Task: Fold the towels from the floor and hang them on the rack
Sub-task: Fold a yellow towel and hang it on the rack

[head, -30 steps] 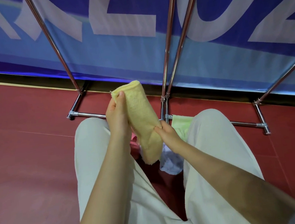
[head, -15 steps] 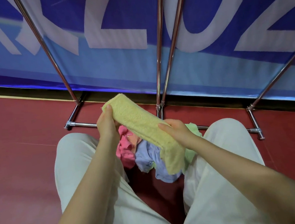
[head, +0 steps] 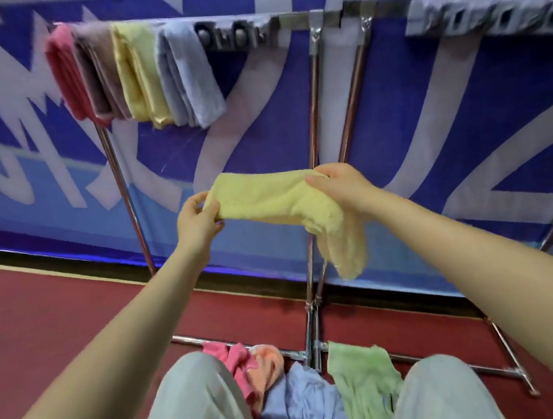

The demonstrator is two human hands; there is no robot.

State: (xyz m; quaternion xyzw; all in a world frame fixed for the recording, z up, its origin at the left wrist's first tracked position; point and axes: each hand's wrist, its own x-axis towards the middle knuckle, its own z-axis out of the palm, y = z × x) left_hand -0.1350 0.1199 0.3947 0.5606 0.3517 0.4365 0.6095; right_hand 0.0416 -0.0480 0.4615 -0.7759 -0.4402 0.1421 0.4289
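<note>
A folded yellow towel (head: 277,199) is stretched level between my two hands, raised in front of the rack. My left hand (head: 197,218) pinches its left end, and my right hand (head: 341,184) grips its right part, from which a loose end hangs down. The metal rack's top bar (head: 295,21) runs across the top of the view, well above the held towel. Several folded towels hang at its left: pink (head: 64,71), brown (head: 99,74), yellow (head: 139,76) and pale blue (head: 187,74). On the floor between my knees lies a pile of pink (head: 237,358), blue (head: 301,409) and green (head: 363,378) towels.
The rack's upright poles (head: 312,112) and base bars (head: 458,366) stand right in front of me on the red floor (head: 38,312). A blue and white banner (head: 428,106) backs the rack. Grey clips (head: 487,18) line the right part of the bar.
My head has tilted up, bringing the rack's top bar and hung towels into view. Both hands have lifted the yellow towel from lap height and turned it level.
</note>
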